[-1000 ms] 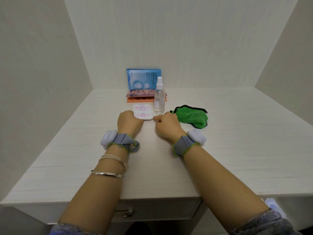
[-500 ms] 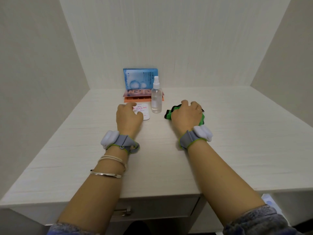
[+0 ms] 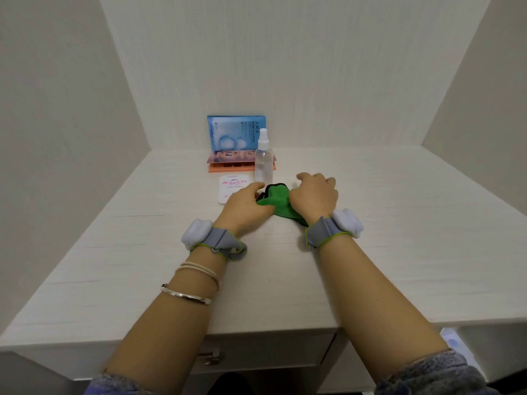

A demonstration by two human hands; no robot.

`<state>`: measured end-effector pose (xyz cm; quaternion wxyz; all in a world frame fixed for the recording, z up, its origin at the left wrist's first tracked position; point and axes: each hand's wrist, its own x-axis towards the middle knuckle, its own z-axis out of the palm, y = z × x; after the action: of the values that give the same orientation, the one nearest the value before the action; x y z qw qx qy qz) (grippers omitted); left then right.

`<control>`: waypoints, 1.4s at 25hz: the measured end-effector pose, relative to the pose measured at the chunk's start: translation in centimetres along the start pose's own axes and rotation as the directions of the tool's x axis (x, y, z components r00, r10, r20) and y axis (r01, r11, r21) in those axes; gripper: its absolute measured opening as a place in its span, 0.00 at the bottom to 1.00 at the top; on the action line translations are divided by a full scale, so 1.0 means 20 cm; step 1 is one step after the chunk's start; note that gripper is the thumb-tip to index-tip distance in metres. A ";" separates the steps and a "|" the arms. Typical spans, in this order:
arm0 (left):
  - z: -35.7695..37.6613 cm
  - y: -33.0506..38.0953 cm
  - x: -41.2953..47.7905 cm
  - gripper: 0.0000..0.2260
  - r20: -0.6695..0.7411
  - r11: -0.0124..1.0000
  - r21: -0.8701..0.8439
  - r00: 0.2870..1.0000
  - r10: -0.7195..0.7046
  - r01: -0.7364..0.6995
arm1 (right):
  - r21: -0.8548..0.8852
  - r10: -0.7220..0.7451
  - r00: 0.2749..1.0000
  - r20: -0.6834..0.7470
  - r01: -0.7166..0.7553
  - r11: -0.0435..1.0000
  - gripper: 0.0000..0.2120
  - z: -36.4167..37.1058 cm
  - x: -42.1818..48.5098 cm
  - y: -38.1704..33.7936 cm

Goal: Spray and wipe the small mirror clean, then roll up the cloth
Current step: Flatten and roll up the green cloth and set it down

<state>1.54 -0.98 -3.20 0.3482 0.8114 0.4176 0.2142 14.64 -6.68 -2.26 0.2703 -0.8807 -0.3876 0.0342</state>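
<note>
Gathering green cloth (image 3: 276,201) on table (image 3: 370,252): my left hand (image 3: 245,206) pinching edge, right hand (image 3: 313,195) spread flat on it; roll tight, edges aligned.

You are looking at broad bare desk (image 3: 399,252) lying open to the right, left and near side of the hands, where a hand could pass freely. Toward the back, the clear spray bottle (image 3: 263,163) is standing upright just behind the green cloth (image 3: 275,199), with the small mirror (image 3: 232,189) lying flat just left of it. Behind those, the blue packet (image 3: 235,132) and orange box (image 3: 228,166) are blocking the way to the rear wall.
</note>
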 end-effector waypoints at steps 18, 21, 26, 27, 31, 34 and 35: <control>-0.03 0.03 0.02 0.26 -0.012 0.850 -0.527 1.000 -0.021 0.011 | 0.832 -0.180 0.972 -0.152 0.224 0.508 0.11 -0.08 -0.01 -0.06; -0.05 0.02 0.02 0.12 -0.070 0.768 -0.640 0.997 -0.020 -0.030 | 0.862 -0.176 0.976 -0.130 0.199 0.466 0.11 -0.10 -0.01 -0.06; -0.07 0.06 0.04 0.04 0.005 0.678 -0.734 0.999 0.048 -0.029 | 0.906 -0.181 0.983 -0.031 0.104 0.409 0.10 -0.14 -0.02 -0.07; -0.08 0.08 0.04 0.04 0.025 0.674 -0.738 0.997 0.073 -0.031 | 0.913 -0.197 0.980 -0.007 0.087 0.400 0.10 -0.16 -0.01 -0.08; -0.09 0.10 0.04 0.07 0.001 0.753 -0.650 0.991 0.136 -0.102 | 0.902 -0.217 0.976 0.014 0.081 0.423 0.09 -0.22 -0.01 -0.09; -0.13 0.12 0.04 0.06 -0.086 0.840 -0.509 0.982 0.166 -0.187 | 0.890 -0.214 0.977 0.009 0.090 0.447 0.07 -0.27 0.00 -0.05; -0.16 0.13 0.04 0.06 -0.092 0.866 -0.457 0.979 0.184 -0.205 | 0.888 -0.212 0.977 0.003 0.095 0.449 0.07 -0.29 0.00 -0.04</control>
<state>1.39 -0.14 0.90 0.4990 0.7375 0.2783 0.3601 15.72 -8.79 3.05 0.6660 -0.5714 -0.4062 0.2549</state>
